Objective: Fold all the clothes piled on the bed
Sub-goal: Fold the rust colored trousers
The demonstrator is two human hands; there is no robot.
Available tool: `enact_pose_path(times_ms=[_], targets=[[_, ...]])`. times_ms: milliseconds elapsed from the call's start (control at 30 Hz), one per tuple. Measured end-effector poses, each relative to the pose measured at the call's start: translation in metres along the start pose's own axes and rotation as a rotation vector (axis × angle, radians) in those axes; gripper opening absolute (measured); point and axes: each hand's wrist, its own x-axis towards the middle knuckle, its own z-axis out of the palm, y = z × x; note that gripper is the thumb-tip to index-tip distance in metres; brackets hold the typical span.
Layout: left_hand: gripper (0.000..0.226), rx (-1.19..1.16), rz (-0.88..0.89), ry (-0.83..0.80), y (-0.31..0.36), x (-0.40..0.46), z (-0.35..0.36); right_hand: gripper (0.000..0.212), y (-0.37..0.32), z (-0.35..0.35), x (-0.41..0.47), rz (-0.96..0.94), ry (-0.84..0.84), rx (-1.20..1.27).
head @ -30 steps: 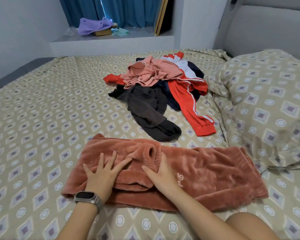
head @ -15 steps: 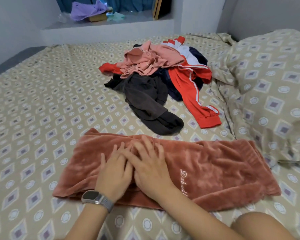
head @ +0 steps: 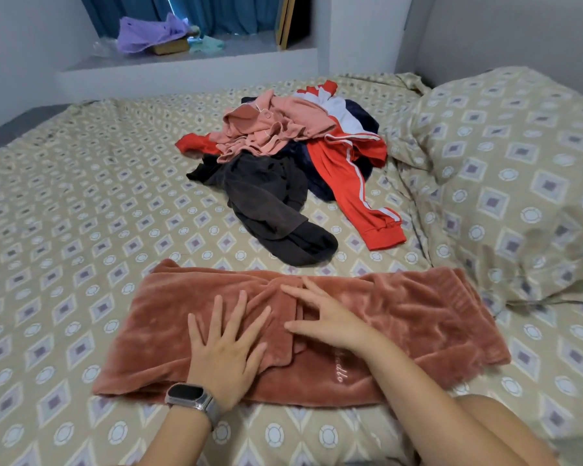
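Pile (head: 293,163) beyond fleece (head: 401,317) (pillow (head: 505,169) beside), untouched.

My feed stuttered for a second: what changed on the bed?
The left hand and right hand, side by side half a second ago, slid apart and press flat on the fleece garment, gripping nothing. The clothes pile and pillow stayed put.

Two bare forearms enter from the lower edge of the frame, without sleeves to the frame edge. The left hand (head: 224,351) carries no rings that can be made out; its wrist bears a smartwatch (head: 190,396) with a dark rectangular face, rounded corners and a grey metallic band. The right hand (head: 327,322) and wrist are unadorned. A bare knee (head: 505,432) shows at lower right.
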Motion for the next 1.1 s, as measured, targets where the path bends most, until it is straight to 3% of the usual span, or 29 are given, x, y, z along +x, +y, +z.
enact_pose_path(times_ms=[67,133,200,267,333,400,467,667,733,867,1100], targets=[[0.052,0.005,0.086,0.040,0.004,-0.005,-0.005,0.055,0.002,-0.027,-0.018,0.056,0.373,0.098],[0.052,-0.046,0.120,0.073,0.013,-0.007,-0.012,0.054,0.009,-0.053,-0.043,0.206,0.758,-0.071],[0.060,-0.112,0.150,0.108,0.027,-0.010,-0.017,0.063,0.018,-0.077,-0.073,0.455,0.950,-0.248],[0.076,-0.109,0.180,0.122,0.042,-0.012,-0.015,0.083,0.032,-0.092,-0.098,0.723,0.949,-0.298],[0.097,-0.115,0.101,0.070,0.051,-0.011,-0.012,0.107,0.048,-0.097,-0.114,0.899,0.843,-0.182],[0.104,-0.166,-0.014,0.054,0.051,-0.007,-0.008,0.125,0.061,-0.098,-0.116,0.962,0.721,-0.062],[0.098,-0.206,-0.072,0.043,0.049,-0.002,-0.010,0.129,0.065,-0.096,-0.112,0.971,0.708,-0.033],[0.080,-0.186,-0.171,0.010,0.063,0.009,-0.012,0.124,0.062,-0.094,-0.099,0.941,0.937,0.123],[0.077,-0.154,-0.181,0.025,0.067,0.015,-0.009,0.119,0.069,-0.093,-0.100,0.905,0.944,0.140],[0.067,-0.093,-0.146,0.047,0.071,0.020,-0.004,0.098,0.080,-0.092,-0.108,0.839,0.909,0.192],[0.049,-0.081,-0.178,0.028,0.063,0.024,-0.001,0.064,0.093,-0.101,-0.116,0.778,1.041,0.298]])
